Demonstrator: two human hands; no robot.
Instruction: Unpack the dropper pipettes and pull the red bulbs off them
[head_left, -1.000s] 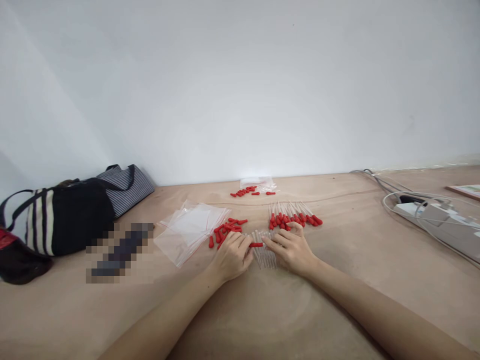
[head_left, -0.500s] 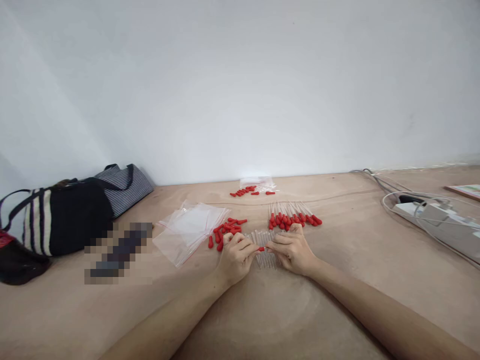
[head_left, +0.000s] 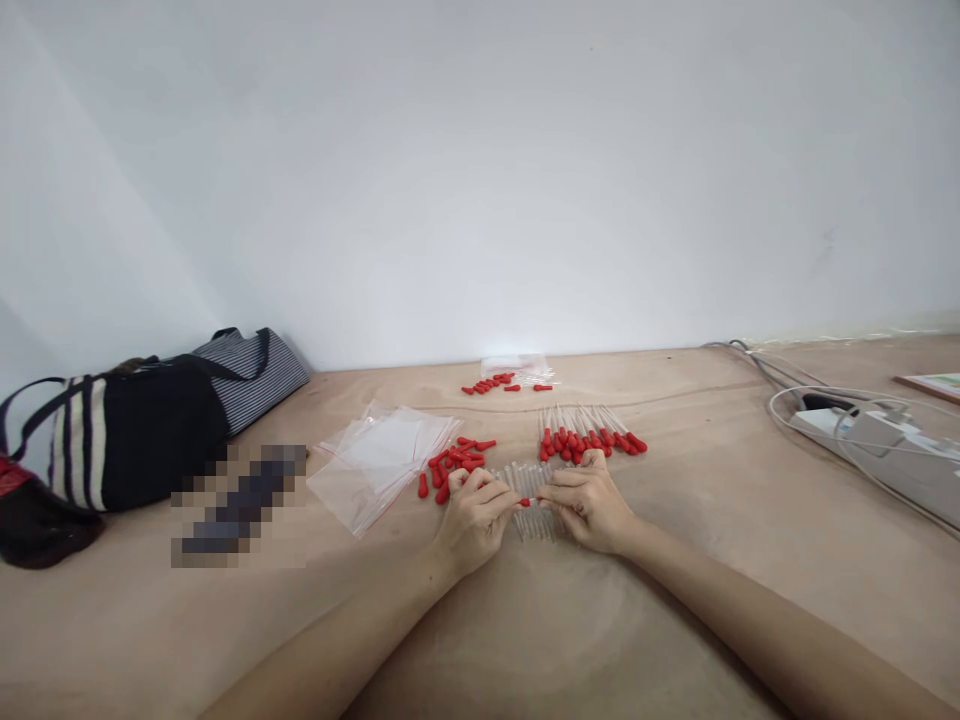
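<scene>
Tan tabletop (head_left: 555, 630) beneath scattered red bulbs (head_left: 437, 476), pale wall (head_left: 510, 180) behind.

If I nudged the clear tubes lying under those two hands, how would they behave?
The clear tubes look thin, so each is probably light. Their straight outlines suggest they're stiff. Being slim and seemingly round, they might roll on the flat table. Glass or plastic, I can't tell.

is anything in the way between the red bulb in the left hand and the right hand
Nothing visible blocks it: the red bulb pokes from the left hand toward the right hand, with only what looks like a clear tube in the narrow gap. The loose tubes lie on the table.
</scene>
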